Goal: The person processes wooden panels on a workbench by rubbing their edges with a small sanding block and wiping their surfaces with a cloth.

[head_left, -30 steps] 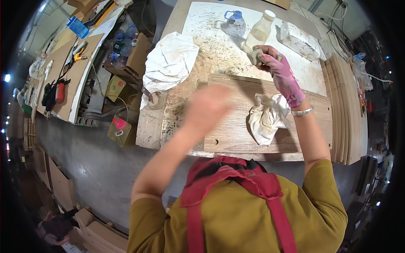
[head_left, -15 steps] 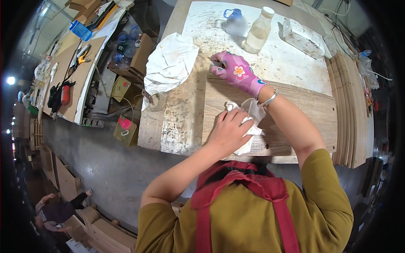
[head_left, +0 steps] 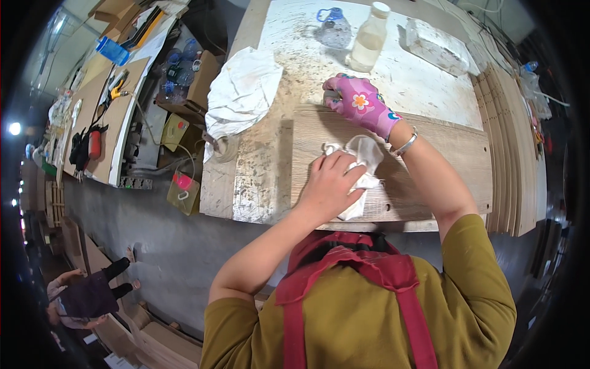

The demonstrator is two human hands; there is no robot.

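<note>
One broad, stained wooden workbench, filling the middle of the scene, presumably to give flat support on all sides. Along its right end, a close-set pile of brown wooden panels, probably kept there for easy reach. Flat on the bench at the near edge, a rectangular brown wood-grain board, likely laid there to suit both arms. Off the board to the far left, a large rumpled white cloth, perhaps set aside to leave the wood uncovered. At far right, a pale plastic-wrapped block; left of it, a tall clear bottle with a white cap and a squat clear bottle with a blue cap and handle, all apart from the board, seemingly to stay out of the way.

On the board's near left part, the bare left hand, palm down, fingers and thumb gathered around a small crumpled white cloth, apparently to press it against the wood. Over the far edge, the right hand in a pink flowered glove, fingers curled narrowly around a small grey piece, mostly hidden, exact shape unclear.
</note>
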